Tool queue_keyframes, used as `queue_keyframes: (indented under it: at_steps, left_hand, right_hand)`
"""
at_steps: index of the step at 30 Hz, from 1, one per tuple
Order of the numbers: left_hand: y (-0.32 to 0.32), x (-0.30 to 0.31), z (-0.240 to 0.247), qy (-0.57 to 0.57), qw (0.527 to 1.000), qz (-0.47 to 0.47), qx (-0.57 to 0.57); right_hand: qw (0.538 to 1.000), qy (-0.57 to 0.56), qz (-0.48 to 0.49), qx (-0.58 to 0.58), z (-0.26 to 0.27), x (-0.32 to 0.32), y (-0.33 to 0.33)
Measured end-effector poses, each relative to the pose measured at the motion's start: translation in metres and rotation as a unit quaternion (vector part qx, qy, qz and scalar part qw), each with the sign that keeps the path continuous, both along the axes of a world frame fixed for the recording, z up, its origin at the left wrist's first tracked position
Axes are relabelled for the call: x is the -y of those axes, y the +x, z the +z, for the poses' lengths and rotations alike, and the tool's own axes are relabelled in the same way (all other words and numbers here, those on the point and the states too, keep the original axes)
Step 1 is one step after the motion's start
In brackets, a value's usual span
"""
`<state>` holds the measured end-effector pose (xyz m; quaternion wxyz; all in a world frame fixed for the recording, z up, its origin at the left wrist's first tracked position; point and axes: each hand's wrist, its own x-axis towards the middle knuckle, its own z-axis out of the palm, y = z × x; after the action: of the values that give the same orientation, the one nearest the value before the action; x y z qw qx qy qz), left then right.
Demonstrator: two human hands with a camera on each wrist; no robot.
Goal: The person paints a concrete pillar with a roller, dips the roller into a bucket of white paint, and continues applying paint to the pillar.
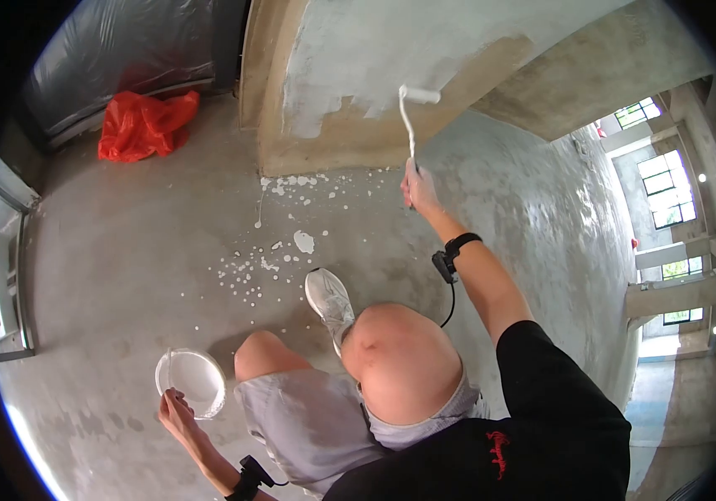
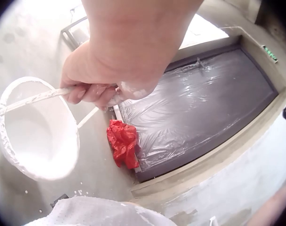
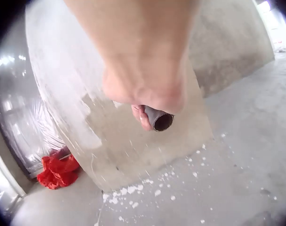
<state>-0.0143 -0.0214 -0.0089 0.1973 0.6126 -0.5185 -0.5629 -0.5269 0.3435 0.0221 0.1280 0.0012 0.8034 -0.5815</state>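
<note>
My right hand (image 1: 421, 189) grips the dark grey handle (image 3: 160, 119) of a paint roller, with the tube's hollow end showing below the palm in the right wrist view. The roller's white sleeve (image 1: 421, 95) is up against the partly whitened wall (image 1: 350, 67), and its frame is coated in white. My left hand (image 1: 177, 411) holds a white bucket (image 1: 212, 384) by its handle (image 2: 32, 100), fingers curled round it. White smears mark the left fingers (image 2: 98, 94) and the bucket's rim. A bare tan strip of wall (image 3: 133, 150) shows below the white coat.
White drips (image 1: 304, 242) spatter the grey floor between the wall and my shoe (image 1: 330, 299). A crumpled red plastic bag (image 1: 145, 125) lies by a panel covered in plastic film (image 2: 199, 103). Beyond the wall, the floor runs right toward windows (image 1: 667, 188).
</note>
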Motion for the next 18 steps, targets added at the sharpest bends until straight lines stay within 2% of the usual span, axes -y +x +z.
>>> queue_keyframes:
  at_steps: [2,3,6,7,9,11,14,16,18]
  left_hand:
    - [-0.006,-0.001,0.004,0.002,1.0,0.013,-0.006]
    - [-0.006,0.0,0.004,0.0,1.0,0.012,-0.005]
    - [-0.007,0.003,0.003,0.006,1.0,0.005,0.014]
    - [-0.007,0.004,0.003,0.006,1.0,0.01,0.017]
    - [-0.006,0.003,0.002,0.007,1.0,0.017,0.018]
    - [-0.004,0.002,0.003,0.001,1.0,0.009,0.005]
    - [-0.003,0.002,0.0,0.001,1.0,0.008,0.011]
    - [-0.004,0.002,0.003,0.001,1.0,0.005,0.014]
    - [-0.004,0.003,0.003,0.001,1.0,0.004,0.015]
  right_hand:
    - [0.999,0.032,-0.008,0.019,-0.024,-0.009,0.007]
    - [0.997,0.062,-0.016,0.036,-0.026,-0.008,0.011]
    - [0.997,0.06,-0.036,0.023,-0.019,-0.007,0.011]
    - [0.997,0.061,-0.036,0.022,-0.008,-0.005,0.011]
    - [0.995,0.039,-0.054,-0.068,0.018,0.002,0.004]
    - [0.993,-0.024,-0.046,-0.11,0.058,0.011,-0.009]
    - [0.988,-0.074,-0.044,-0.128,0.117,0.03,-0.024]
    - [0.984,-0.1,-0.036,-0.141,0.128,0.029,-0.033]
    - [0.987,-0.071,-0.04,-0.137,0.106,0.022,-0.029]
